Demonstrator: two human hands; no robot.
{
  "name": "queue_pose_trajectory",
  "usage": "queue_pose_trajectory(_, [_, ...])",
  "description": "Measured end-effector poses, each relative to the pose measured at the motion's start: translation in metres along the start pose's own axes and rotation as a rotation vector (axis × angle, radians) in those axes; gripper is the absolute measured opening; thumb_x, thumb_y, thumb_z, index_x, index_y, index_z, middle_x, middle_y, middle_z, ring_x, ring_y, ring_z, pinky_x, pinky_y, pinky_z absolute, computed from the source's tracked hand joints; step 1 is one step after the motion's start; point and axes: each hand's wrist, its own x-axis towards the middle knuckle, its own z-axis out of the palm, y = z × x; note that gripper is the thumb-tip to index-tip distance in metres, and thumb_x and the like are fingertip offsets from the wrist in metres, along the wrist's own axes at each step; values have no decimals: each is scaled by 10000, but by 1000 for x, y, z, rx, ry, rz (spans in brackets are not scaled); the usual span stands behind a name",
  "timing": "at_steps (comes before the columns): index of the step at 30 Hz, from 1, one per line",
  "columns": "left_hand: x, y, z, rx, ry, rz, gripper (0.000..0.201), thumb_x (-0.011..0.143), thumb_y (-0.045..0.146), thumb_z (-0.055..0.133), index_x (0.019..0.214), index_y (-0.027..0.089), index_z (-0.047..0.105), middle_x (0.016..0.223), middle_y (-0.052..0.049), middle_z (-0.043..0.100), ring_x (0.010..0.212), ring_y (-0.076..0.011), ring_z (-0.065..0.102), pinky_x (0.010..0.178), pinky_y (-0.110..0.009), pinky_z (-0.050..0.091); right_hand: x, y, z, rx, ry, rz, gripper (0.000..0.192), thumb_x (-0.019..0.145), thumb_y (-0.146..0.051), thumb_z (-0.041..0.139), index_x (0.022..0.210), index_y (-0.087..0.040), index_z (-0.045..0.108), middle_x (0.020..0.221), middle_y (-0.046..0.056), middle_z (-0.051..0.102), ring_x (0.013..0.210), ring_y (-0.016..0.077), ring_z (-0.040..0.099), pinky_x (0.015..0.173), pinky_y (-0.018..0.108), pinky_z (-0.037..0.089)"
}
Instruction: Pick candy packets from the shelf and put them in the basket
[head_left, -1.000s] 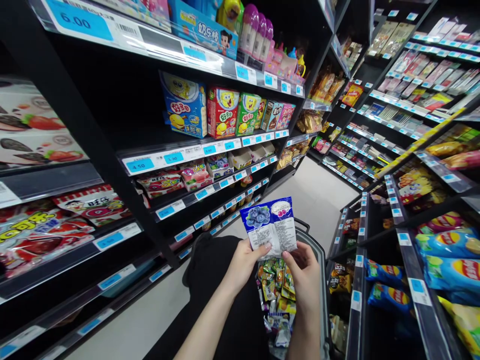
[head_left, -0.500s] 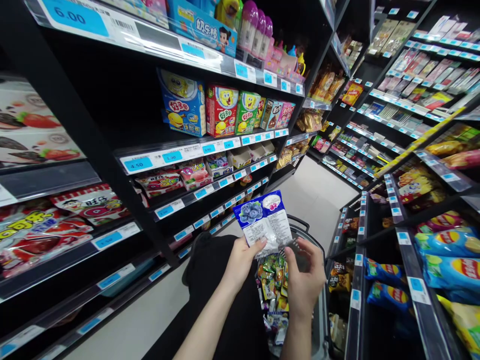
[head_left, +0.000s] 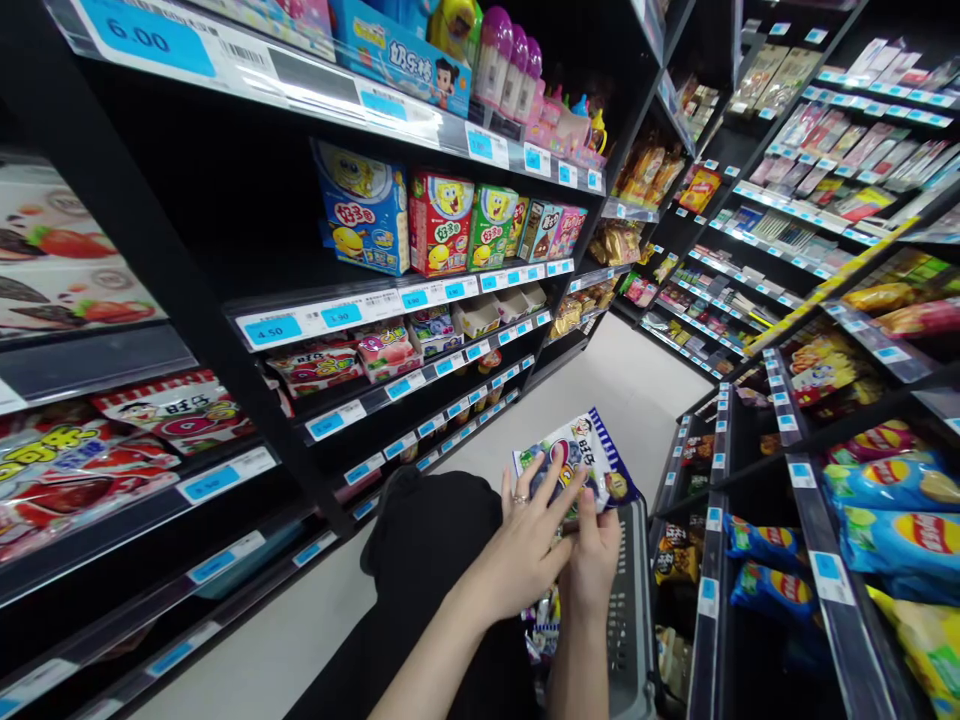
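The left forearm (head_left: 435, 655) extends obliquely toward the right, with the left hand (head_left: 529, 550) back-uppermost and fingers spread, while the right forearm (head_left: 581, 665) runs nearly vertical in view, the adjacent right hand (head_left: 592, 560) pinching, thumb raised.

The packet (head_left: 585, 450) is white and deep blue, its end striped blue and white. The basket (head_left: 636, 590) is grey, the trousers (head_left: 442, 530) black, the floor (head_left: 630, 380) pale grey. The boxes (head_left: 441, 228) show blue, red, green and pink; the price tags (head_left: 274, 328) are blue on white.
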Motion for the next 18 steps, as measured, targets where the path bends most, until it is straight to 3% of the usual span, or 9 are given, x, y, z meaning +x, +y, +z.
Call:
queue_pose_trajectory(2, [2, 0, -2, -17, 33, 3, 584, 887, 265, 486, 1442, 338, 319, 1573, -41, 158, 1431, -318, 107, 1118, -593, 6, 4, 1, -3, 38, 51, -20, 537, 840, -518, 551, 1239, -160, 525, 1042, 111, 699, 976, 256, 658, 857, 388, 511])
queue_pose_trajectory(4, [4, -2, -5, -102, 162, -68, 593, 857, 341, 549, 1422, 262, 384, 1544, -100, 255, 1401, -325, 208, 1122, -546, 148, 6, -2, -6, 66, 77, -31, 562, 828, -518, 567, 1260, -166, 498, 1077, 113, 687, 985, 257, 655, 864, 397, 513])
queue_pose_trajectory(6, [7, -6, -9, -239, 283, -188, 661, 781, 338, 650, 1388, 188, 433, 1440, -161, 436, 1322, -331, 367, 1077, -495, 292, 8, -6, -9, 89, 83, -22, 563, 816, -503, 592, 1262, -176, 491, 1106, 108, 676, 1016, 262, 642, 864, 404, 518])
queue_pose_trajectory(7, [7, -8, -12, -345, 287, -243, 674, 739, 312, 693, 1357, 166, 465, 1339, -169, 545, 1241, -329, 471, 1030, -473, 366, 8, -8, -12, 110, 82, -6, 558, 809, -490, 609, 1260, -181, 491, 1108, 103, 676, 1020, 264, 640, 859, 407, 522])
queue_pose_trajectory(9, [7, -12, -18, -626, 164, -300, 630, 683, 267, 740, 1268, 147, 542, 1100, -134, 696, 1021, -296, 634, 893, -413, 488, 8, -13, -17, 168, 64, 44, 553, 798, -467, 641, 1252, -187, 496, 1079, 93, 689, 995, 270, 652, 827, 409, 539])
queue_pose_trajectory(11, [4, -13, -22, -854, -32, -301, 502, 665, 246, 756, 1138, 139, 630, 947, -86, 739, 850, -242, 687, 761, -329, 539, 8, -16, -22, 212, 26, 96, 548, 793, -449, 661, 1246, -185, 501, 1039, 87, 704, 945, 272, 670, 781, 400, 555])
queue_pose_trajectory(13, [2, -14, -25, -924, -180, -328, 396, 652, 235, 766, 1026, 134, 685, 874, -62, 746, 761, -205, 692, 659, -270, 546, 7, -18, -26, 208, -2, 133, 532, 792, -448, 669, 1226, -181, 517, 1006, 86, 715, 897, 272, 683, 730, 385, 565])
queue_pose_trajectory(15, [0, -12, -26, -921, -245, -386, 343, 636, 219, 770, 962, 130, 710, 809, -50, 745, 685, -186, 688, 571, -242, 539, 7, -17, -29, 181, -7, 155, 523, 783, -463, 675, 1200, -178, 535, 987, 87, 720, 874, 276, 688, 695, 375, 567])
queue_pose_trajectory(18, [1, -10, -24, -918, -198, -437, 289, 613, 187, 766, 891, 122, 729, 740, -42, 738, 615, -182, 678, 521, -243, 537, 9, -16, -30, 128, -38, 181, 547, 769, -509, 667, 1184, -171, 556, 981, 93, 722, 866, 286, 689, 671, 374, 564])
